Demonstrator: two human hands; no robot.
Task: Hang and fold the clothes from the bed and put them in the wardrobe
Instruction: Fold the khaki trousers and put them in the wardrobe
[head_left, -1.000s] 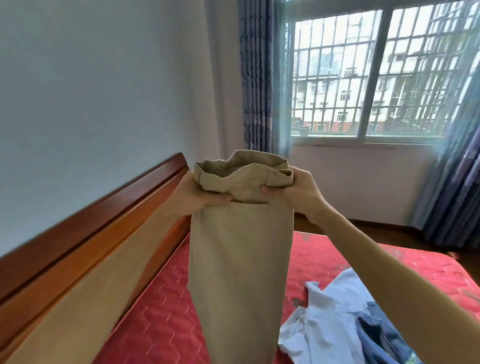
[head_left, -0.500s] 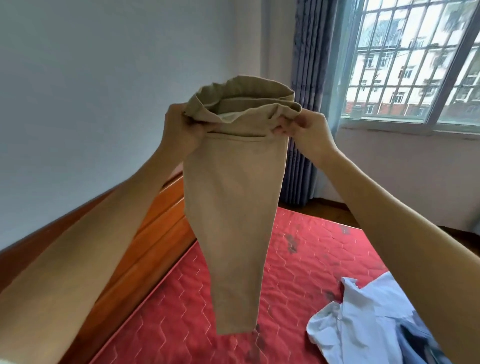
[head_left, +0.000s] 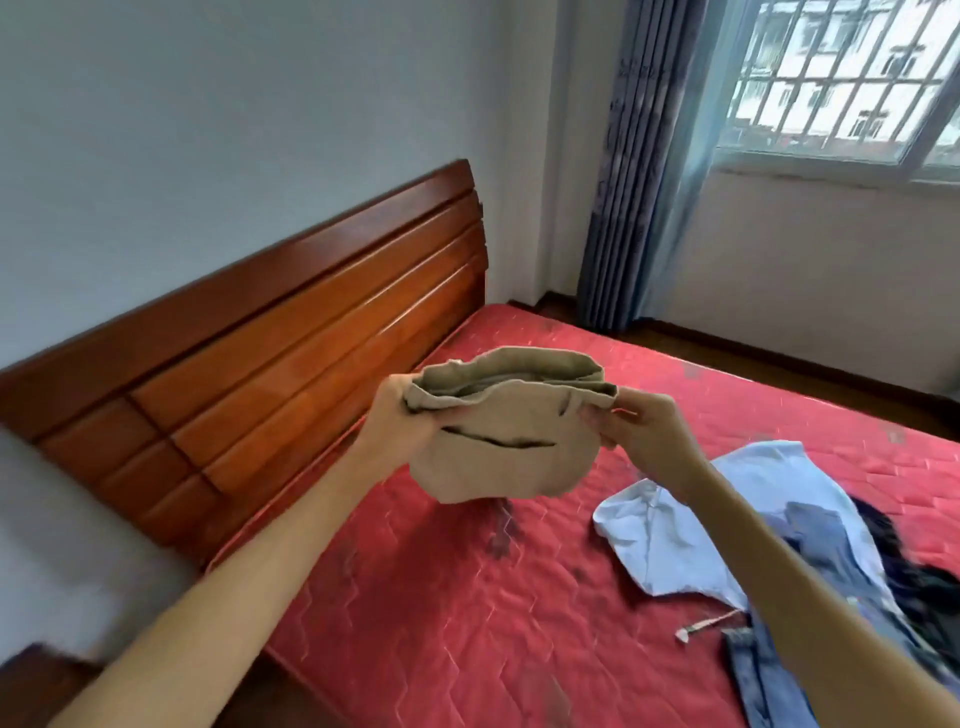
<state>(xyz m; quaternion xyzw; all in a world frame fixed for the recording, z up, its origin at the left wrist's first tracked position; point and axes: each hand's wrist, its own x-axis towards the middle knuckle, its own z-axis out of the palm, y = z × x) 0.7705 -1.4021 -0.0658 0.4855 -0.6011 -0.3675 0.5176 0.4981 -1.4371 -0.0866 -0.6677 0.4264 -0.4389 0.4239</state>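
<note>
Trousers (head_left: 506, 447) pinched at waistband by your left hand (head_left: 397, 423) and right hand (head_left: 641, 434), held clear above the bed (head_left: 467, 597) for folding.

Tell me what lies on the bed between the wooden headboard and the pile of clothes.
Head view: bare red mattress only, between the headboard and the pile of clothes; the held khaki trousers hang above it.

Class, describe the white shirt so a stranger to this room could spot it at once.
Start at the red mattress. On the side away from the wooden headboard lies a heap of clothes. The white shirt tops it, the only pale piece among blue jeans and dark garments.
</note>
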